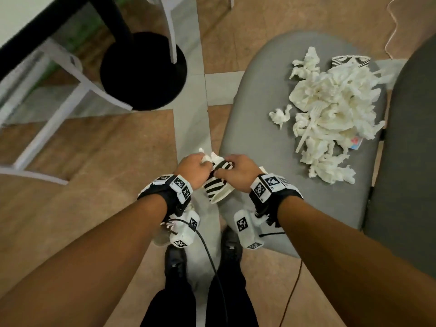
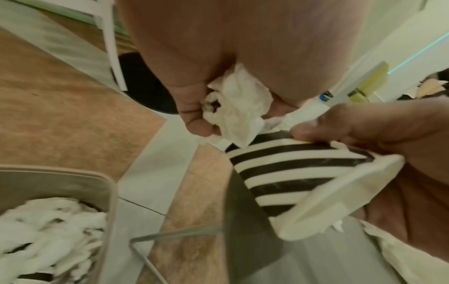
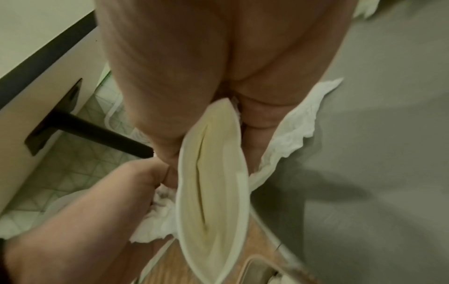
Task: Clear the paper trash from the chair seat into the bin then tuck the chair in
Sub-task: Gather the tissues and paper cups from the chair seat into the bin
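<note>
Both hands meet just off the seat's (image 1: 259,128) front edge: the left hand (image 1: 192,168) has its fingers (image 2: 194,115) curled round a crumpled tissue (image 2: 239,113), and the right hand (image 1: 238,172) pinches a squashed striped cup (image 1: 218,185) flat, with more tissue caught against its palm. Most of the paper trash, a pile (image 1: 330,119) with a plastic fork and a second striped cup, lies on the seat near the backrest. The likely slip is a drop short of the bin (image 2: 107,184): the tissue is loose and trailing, the flattened cup may spring out of the pinch, and both are over bare floor, not over the opening. Only the left wrist view shows the bin, low and to the left, already holding tissue; the head view hides it behind the arms but alone shows how much is left on the seat. The right wrist view shows the cup's creased mouth and the tissue behind it
</note>
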Motion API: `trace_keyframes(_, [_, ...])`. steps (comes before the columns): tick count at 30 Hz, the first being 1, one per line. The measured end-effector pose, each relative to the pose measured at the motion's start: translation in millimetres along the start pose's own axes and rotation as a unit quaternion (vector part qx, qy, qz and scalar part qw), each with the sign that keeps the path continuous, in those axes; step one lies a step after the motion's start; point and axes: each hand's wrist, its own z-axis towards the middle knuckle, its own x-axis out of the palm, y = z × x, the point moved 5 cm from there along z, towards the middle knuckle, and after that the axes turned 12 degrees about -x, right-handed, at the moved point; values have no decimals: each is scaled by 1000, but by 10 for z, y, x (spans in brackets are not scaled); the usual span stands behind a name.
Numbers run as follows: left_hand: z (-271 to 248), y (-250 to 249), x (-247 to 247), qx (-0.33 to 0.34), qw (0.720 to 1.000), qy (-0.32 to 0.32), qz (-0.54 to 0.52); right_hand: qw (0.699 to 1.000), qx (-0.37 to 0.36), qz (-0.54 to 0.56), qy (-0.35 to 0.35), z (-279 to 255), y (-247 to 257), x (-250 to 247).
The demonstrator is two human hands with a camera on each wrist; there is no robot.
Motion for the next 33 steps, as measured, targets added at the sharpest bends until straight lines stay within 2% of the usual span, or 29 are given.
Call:
trace_keyframes(4, [-55, 648, -362, -51, 998, -29, -34, 1000, -11, 14, 20, 121, 339, 661])
trace_keyframes(8, [-49, 1484, -412, -113, 992, -24, -44, 997, -3, 10, 72, 216, 423, 1406])
trace_keyframes(13, [41, 2431, -86, -169, 983, 7, -66, 989, 13, -47, 142, 390, 60, 2338])
trace_keyframes(16, [168, 2873, 197, -210, 972, 47, -92, 985, 42, -84, 143, 500, -290, 2697])
trace_keyframes(19, [262, 3071, 393, -235, 950, 80, -190, 990, 72, -61, 102, 578, -585, 2827])
trace_keyframes(22, [240, 3140, 465, -291, 893, 102, -327, 991, 103, -3, 89, 544, -707, 2847])
trace_keyframes(24, [220, 3131, 410, -307, 876, 98, -358, 991, 104, -4, 89, 518, -713, 2760])
trace_keyframes(25, [196, 3110, 356, -306, 884, 94, -340, 990, 104, -12, 95, 496, -686, 2702])
trace_keyframes(28, [190, 3051, 186, -276, 933, 63, -222, 987, 114, -6, 112, 451, -545, 2560])
trace_keyframes(33, [187, 2599, -104, -221, 966, 40, -124, 989, 87, 75, 97, 294, -141, 2066])
